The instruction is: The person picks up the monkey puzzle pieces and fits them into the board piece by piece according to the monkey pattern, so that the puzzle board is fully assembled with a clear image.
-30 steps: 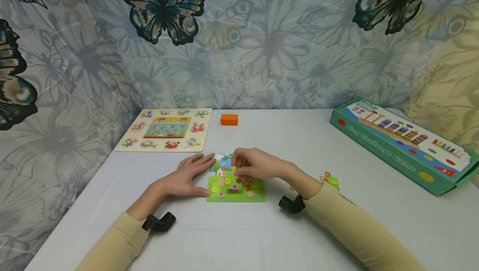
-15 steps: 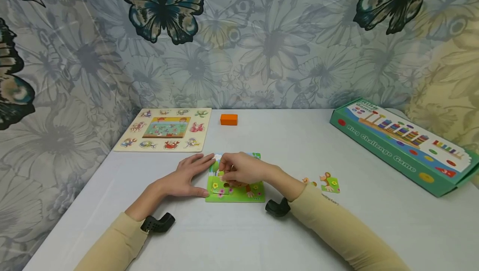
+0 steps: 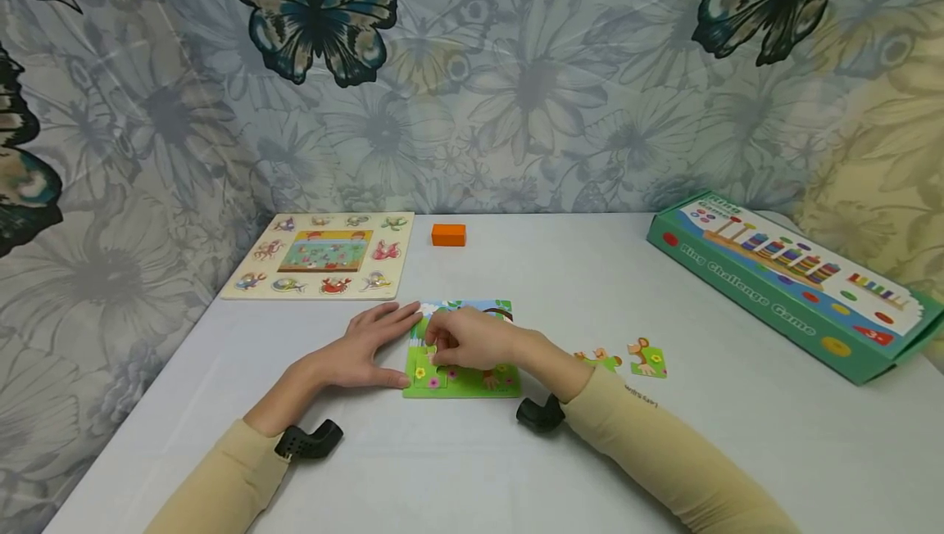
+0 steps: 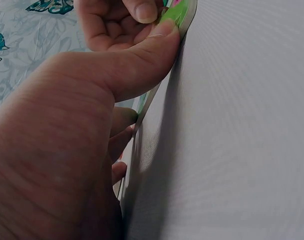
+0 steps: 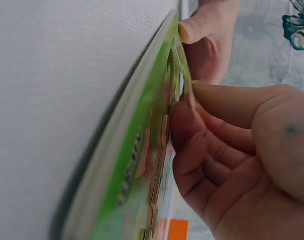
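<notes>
A green puzzle board (image 3: 472,391) with a garden picture lies on the white table. My left hand (image 3: 360,355) lies along its left edge with fingers spread, the thumb touching the lower left corner. Over the board's left half, my right hand (image 3: 475,339) pinches a flat puzzle piece (image 5: 185,67) between thumb and fingers. In the right wrist view that piece is tilted, its near end raised above the board. The right hand hides much of the board's middle. Right of the board lie loose puzzle pieces, one with a monkey part (image 3: 648,359) and a green one (image 3: 603,360).
A wooden puzzle board with sea animals (image 3: 347,262) lies at the back left. Beside it stands an orange block (image 3: 448,235). A green game box (image 3: 774,288) occupies the right side. A butterfly-patterned cloth (image 3: 531,92) hangs behind the table.
My right hand has moved left across the board with the puzzle piece, to its lower left part. The loose pieces on the right have come into view. The left hand has stayed.
</notes>
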A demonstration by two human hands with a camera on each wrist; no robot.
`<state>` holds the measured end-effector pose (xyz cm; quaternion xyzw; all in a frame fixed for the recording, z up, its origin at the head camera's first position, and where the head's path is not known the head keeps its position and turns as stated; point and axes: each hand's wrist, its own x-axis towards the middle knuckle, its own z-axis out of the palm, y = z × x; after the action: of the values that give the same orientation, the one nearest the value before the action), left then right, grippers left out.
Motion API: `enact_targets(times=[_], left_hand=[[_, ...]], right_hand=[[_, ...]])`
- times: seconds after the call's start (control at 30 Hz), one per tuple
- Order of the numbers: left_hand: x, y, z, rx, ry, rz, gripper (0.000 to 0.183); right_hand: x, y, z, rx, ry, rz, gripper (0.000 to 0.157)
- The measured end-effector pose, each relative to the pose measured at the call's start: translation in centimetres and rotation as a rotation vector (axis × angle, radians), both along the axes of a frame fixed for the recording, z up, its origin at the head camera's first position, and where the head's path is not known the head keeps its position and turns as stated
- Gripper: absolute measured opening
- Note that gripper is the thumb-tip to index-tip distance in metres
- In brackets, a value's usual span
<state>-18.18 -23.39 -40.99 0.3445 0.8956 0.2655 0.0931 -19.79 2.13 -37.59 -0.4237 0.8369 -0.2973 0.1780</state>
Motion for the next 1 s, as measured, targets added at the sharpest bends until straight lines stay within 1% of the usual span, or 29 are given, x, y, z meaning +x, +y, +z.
enact_targets(times=[0.17, 0.27, 0.33, 0.53, 0.73, 0.87, 1.0], left_hand=[[0.0, 0.1, 0.1, -0.003, -0.006, -0.002, 0.095], [0.0, 0.1, 0.0, -0.003, -0.001, -0.004, 0.095], [0.0, 0.1, 0.0, -0.006, 0.008, -0.006, 0.095], [0.0, 0.1, 0.1, -0.008, 0.017, -0.008, 0.095], [0.0, 0.1, 0.2, -0.006, 0.018, -0.008, 0.095], [0.0, 0.1, 0.1, -0.005, 0.019, -0.010, 0.095], [0.1, 0.1, 0.1, -0.003, 0.018, -0.008, 0.095]], right_hand=[[0.2, 0.0, 0.0, 0.022, 0.058, 0.049, 0.010], [0.4, 0.1, 0.1, 0.026, 0.084, 0.063, 0.009], [0.5, 0.2, 0.2, 0.033, 0.089, 0.075, 0.010], [0.9, -0.1, 0.1, 0.064, 0.105, 0.088, 0.019], [1.2, -0.6, -0.1, 0.059, 0.127, 0.093, 0.020], [1.3, -0.7, -0.1, 0.062, 0.120, 0.089, 0.021], [1.1, -0.5, 0.0, 0.056, 0.082, 0.093, 0.022]])
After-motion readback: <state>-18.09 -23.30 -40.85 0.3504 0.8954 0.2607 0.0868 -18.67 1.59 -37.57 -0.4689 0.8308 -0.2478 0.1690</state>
